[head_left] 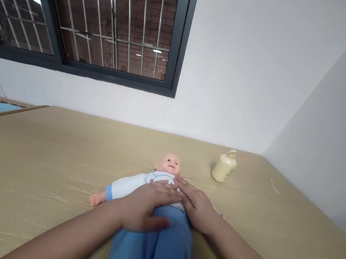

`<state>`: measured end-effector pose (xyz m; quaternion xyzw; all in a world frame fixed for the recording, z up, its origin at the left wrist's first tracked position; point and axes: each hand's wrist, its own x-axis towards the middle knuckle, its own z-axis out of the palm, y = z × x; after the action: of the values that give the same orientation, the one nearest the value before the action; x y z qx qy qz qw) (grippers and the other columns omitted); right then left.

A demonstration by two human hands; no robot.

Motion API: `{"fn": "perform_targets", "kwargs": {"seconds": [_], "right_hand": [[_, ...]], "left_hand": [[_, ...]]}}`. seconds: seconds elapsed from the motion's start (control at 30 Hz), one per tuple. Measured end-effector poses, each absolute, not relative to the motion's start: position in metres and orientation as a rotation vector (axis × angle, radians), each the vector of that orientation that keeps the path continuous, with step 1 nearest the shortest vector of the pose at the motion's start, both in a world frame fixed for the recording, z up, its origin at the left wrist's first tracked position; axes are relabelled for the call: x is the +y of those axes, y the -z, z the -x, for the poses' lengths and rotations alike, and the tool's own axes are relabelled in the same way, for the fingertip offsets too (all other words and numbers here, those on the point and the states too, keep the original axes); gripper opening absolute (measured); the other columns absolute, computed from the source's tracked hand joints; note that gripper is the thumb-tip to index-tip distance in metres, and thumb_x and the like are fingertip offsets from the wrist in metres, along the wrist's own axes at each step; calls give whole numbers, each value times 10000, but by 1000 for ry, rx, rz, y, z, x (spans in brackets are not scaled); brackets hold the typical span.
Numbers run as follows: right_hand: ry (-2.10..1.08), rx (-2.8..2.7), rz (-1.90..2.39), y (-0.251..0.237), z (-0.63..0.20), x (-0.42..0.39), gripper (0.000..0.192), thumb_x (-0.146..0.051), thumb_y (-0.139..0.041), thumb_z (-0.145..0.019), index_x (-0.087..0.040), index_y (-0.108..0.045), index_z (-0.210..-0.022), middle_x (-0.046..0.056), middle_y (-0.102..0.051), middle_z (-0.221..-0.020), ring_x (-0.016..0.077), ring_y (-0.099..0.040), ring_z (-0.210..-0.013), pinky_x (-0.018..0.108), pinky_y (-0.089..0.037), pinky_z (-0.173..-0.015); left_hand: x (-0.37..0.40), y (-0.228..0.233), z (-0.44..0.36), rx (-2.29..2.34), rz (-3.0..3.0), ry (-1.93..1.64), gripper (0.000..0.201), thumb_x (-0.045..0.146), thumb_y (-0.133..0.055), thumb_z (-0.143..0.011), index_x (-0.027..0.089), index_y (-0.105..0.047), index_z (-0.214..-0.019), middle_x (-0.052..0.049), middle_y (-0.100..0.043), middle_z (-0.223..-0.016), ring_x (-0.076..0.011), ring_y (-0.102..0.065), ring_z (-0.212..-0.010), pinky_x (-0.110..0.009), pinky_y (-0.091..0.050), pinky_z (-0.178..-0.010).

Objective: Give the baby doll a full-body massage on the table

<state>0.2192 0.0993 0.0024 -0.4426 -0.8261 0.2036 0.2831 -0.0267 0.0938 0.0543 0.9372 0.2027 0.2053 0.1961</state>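
Two bare hands lie flat on the front of a pink baby doll with a smooth, bald head [169, 163], seen in the head view, the only one. The doll is on its back on a pale wood-grain tabletop [37, 173], its head away from the person. It wears a white long-sleeved shirt with blue cuffs and a blue-outlined print [129, 186], and blue cloth trousers [168, 251] that run out of the picture toward the person.

The contact looks like pressing or smoothing the shirt. Done well, it would probably call for light, even pressure from flat fingers, with the left thumb kept from snagging the trousers and no weight on the doll's outstretched arm.

The left hand [151, 205] lies across the doll's belly, fingers straight, thumb spread away over the top of the trousers. The right hand [198, 208] slants in along the doll's other side, its fingers extended over the shirt, their tips near those of the left. Neither hand curls around anything; whether any cloth is pinched beneath is hidden.

Beyond the doll and to its right, well apart from both hands, stands a cream-coloured pump bottle [224, 168].
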Motion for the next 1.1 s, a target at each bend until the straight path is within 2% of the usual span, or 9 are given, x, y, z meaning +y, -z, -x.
{"fn": "perform_targets", "kwargs": {"seconds": [0.13,0.23,0.43,0.5,0.57,0.7,0.9,1.0,1.1], "right_hand": [[-517,-2228,1153,-2,-219,99,480,-415,-401,-1025,-291,-425,-1488,18,-444,-1519,214,-398,-1418,447,-319,-1201],[-514,-2215,1171,-1,-218,100,475,-424,-408,-1022,-296,-439,-1479,16,-460,-1508,220,-407,-1413,458,-332,-1194],[-392,-2206,1170,-9,-218,96,446,-360,-421,-1010,-268,-507,-1438,49,-513,-1466,252,-429,-1398,505,-367,-1166],[-269,-2257,1085,-21,-210,81,441,-315,-449,-989,-252,-533,-1417,58,-524,-1456,270,-398,-1417,522,-348,-1171],[-226,-2401,856,-36,-197,59,475,-278,-488,-962,-260,-508,-1435,36,-507,-1473,257,-364,-1437,493,-288,-1206],[-467,-2703,559,-60,-172,25,482,-419,-514,-982,-290,-491,-1446,-12,-514,-1465,207,-354,-1443,383,-191,-1243],[-421,-2692,773,-46,-186,54,783,-593,-628,-867,-290,-345,-1532,46,-288,-1598,329,-199,-1493,555,-42,-1229],[-352,-2614,854,-33,-202,75,729,-549,-544,-939,-285,-267,-1559,53,-230,-1620,307,-188,-1500,540,-116,-1230],[-314,-2543,944,-21,-212,86,609,-473,-438,-1008,-286,-262,-1560,45,-223,-1624,268,-210,-1498,516,-175,-1228]], "left_hand": [[120,-29,44,768,-2499,-701,561,425,-540,-957,269,-444,-1487,-56,-431,-1536,-268,-381,-1431,-471,-286,-1200],[130,-15,50,850,-2312,-853,445,405,-452,-1005,251,-552,-1410,-60,-516,-1472,-246,-458,-1382,-447,-341,-1177],[130,-9,43,972,-2028,-1032,370,365,-479,-984,213,-696,-1242,-71,-648,-1332,-245,-634,-1185,-421,-487,-1058],[129,-11,42,996,-1995,-1016,365,363,-490,-975,212,-704,-1230,-73,-657,-1317,-241,-677,-1103,-416,-519,-1017],[129,-13,42,1014,-2005,-1005,356,347,-509,-965,214,-705,-1230,-70,-661,-1312,-247,-668,-1126,-417,-506,-1033],[128,-16,42,1041,-2038,-1018,335,322,-528,-950,212,-722,-1200,-65,-679,-1284,-256,-629,-1200,-403,-505,-1033],[129,-15,43,980,-2103,-971,349,327,-498,-973,215,-706,-1229,-69,-670,-1297,-256,-611,-1229,-398,-494,-1048],[129,-16,43,976,-2091,-946,355,336,-493,-979,230,-691,-1254,-67,-671,-1296,-256,-641,-1186,-382,-527,-1000],[128,-15,42,995,-2088,-958,355,337,-505,-974,221,-695,-1250,-74,-696,-1254,-258,-639,-1188,-391,-503,-1033]]}}
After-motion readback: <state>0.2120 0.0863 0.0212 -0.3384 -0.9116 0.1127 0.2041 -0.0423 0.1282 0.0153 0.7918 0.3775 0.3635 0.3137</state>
